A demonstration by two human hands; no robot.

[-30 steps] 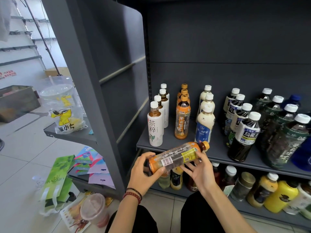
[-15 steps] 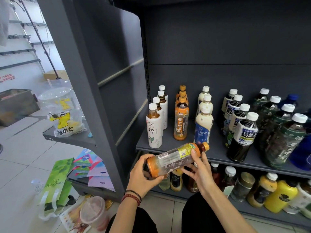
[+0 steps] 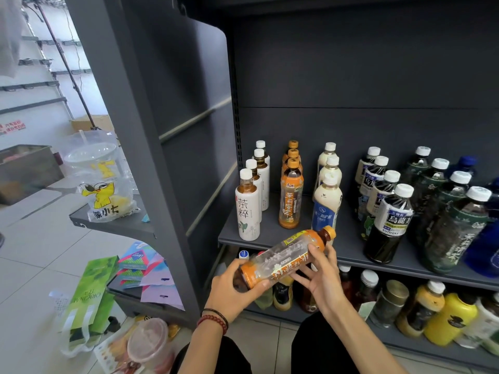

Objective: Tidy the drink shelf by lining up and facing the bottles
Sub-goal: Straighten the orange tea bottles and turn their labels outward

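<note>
An orange tea bottle (image 3: pixel 283 256) lies almost flat in both hands, in front of the grey shelf's edge (image 3: pixel 348 259), cap pointing up and right. My left hand (image 3: pixel 232 290) grips its base. My right hand (image 3: pixel 320 276) holds it near the neck, fingers under the label. On the shelf stand rows running front to back: white-label tea bottles (image 3: pixel 248 209), orange tea bottles (image 3: pixel 290 195), milky bottles with blue labels (image 3: pixel 326 203), dark oolong bottles (image 3: pixel 388 222) and dark green-label bottles (image 3: pixel 456 233).
A lower shelf (image 3: pixel 405 344) carries yellow, dark and tin-capped drinks. A grey side panel (image 3: pixel 151 157) borders the shelf on the left. Beyond it are a bagged plastic cup (image 3: pixel 102 182), a green carton (image 3: pixel 89 295), bright packets (image 3: pixel 145 271) and a lidded cup (image 3: pixel 147 344) on the floor.
The held bottle has been rolled in my hands: the barcode side has turned away and the orange printed label now shows. The hands stay in about the same place.
</note>
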